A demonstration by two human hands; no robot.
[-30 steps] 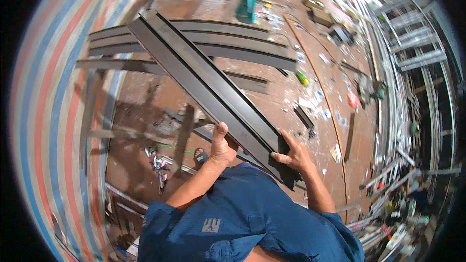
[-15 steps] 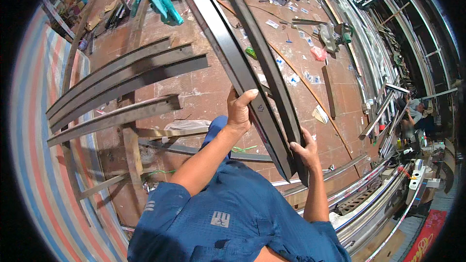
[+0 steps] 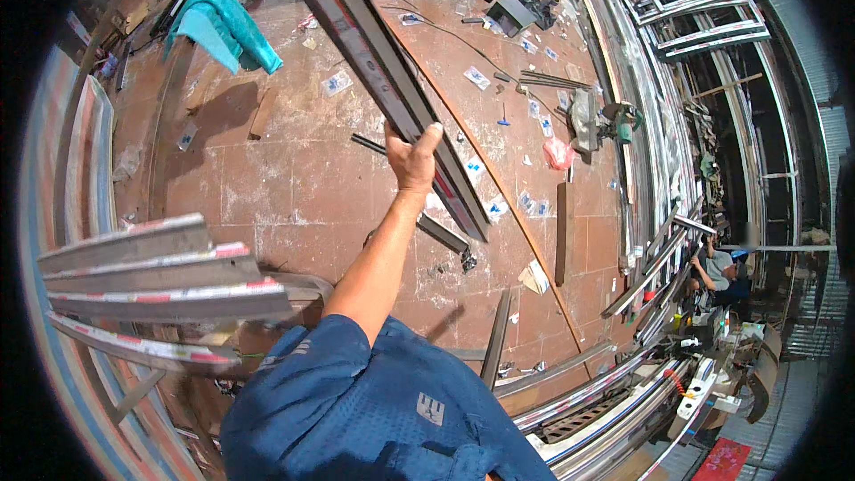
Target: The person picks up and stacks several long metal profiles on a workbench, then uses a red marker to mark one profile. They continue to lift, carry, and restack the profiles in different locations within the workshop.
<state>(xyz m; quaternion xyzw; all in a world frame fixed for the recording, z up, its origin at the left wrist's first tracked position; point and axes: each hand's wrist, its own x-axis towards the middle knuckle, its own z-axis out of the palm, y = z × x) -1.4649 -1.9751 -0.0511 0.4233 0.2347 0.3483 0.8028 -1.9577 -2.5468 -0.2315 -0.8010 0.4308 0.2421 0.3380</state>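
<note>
My left hand (image 3: 412, 160) grips a long dark grey metal profile (image 3: 365, 62) with a printed protective strip along one face. The profile slants from the top edge down to a free end right of the hand. My right hand does not show. Close by my shirt on the right, a narrow dark metal bar (image 3: 497, 340) sticks out, its lower end hidden. Several similar profiles (image 3: 169, 303) lie side by side at the left, on supports mostly hidden under them.
A striped sheet (image 3: 80, 169) covers the left side. A teal cloth (image 3: 223, 22) hangs at the upper left. On the tiled floor lie a long thin orange-brown strip (image 3: 512, 183), a dark bar (image 3: 565, 232) and scraps. Metal stock (image 3: 614, 125) lines the right, where another person (image 3: 715, 269) works.
The two profiles held in both hands have parted; my left hand keeps one, moved up and left. My right hand has left the picture. The view has shifted.
</note>
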